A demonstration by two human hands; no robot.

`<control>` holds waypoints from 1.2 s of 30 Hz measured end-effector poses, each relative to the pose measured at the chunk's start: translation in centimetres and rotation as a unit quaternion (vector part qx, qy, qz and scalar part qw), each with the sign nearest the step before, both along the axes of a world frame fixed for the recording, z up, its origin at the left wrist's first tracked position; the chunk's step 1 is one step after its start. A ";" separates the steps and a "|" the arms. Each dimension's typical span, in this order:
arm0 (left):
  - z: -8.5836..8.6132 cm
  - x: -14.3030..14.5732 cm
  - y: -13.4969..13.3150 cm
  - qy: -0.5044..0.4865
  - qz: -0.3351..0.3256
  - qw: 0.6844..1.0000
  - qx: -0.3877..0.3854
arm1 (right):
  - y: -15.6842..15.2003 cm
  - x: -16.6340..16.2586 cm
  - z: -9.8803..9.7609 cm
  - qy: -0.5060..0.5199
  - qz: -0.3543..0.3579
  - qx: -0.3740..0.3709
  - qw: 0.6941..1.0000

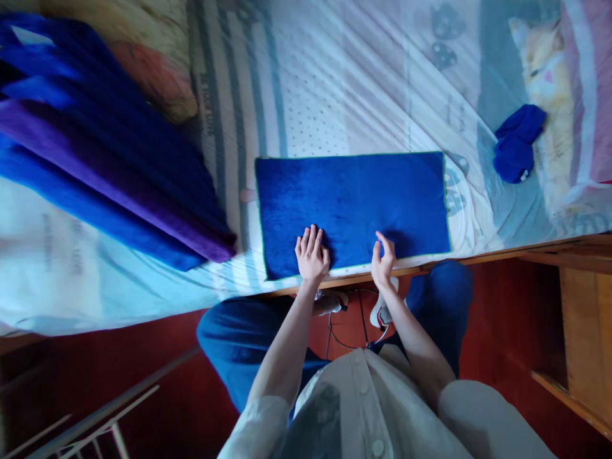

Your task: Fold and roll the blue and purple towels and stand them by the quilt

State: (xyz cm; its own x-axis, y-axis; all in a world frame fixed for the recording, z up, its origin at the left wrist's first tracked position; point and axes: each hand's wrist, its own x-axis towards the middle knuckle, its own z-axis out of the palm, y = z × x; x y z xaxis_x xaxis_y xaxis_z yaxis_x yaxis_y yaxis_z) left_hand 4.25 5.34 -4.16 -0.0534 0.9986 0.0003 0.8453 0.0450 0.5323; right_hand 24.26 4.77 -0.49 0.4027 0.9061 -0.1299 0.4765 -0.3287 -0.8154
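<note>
A blue towel (pixel 344 197) with a thin green edge lies spread flat near the front edge of the bed. My left hand (pixel 312 254) rests palm down on its near edge, left of the middle, fingers stretched out. Farther right, my right hand (pixel 383 258) is at the same near edge, turned on its side with the index finger and thumb apart; its other fingers look curled. I see nothing held in either hand.
Blue cloths (pixel 119 140) and a purple cloth (pixel 119 182) lie stacked on the left. A bunched blue cloth (pixel 519 143) sits at the right beside a cat-shaped plush (pixel 547 83). The patterned bed sheet (pixel 325 95) is wrinkled. A wooden bed edge (pixel 482 256) runs before my knees.
</note>
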 end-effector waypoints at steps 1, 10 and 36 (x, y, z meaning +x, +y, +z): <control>0.1 0.0 0.1 0.002 0.004 1.000 -0.002 | -1.8 -0.4 0.3 0.060 -0.031 -0.015 0.998; 1.5 4.4 8.0 -0.001 -0.193 0.979 -0.069 | -7.1 -2.4 0.2 0.375 -0.179 -0.145 0.898; 6.0 12.4 28.5 0.127 -0.153 0.953 -0.228 | -6.5 -2.0 -1.7 0.556 -0.275 -0.171 0.766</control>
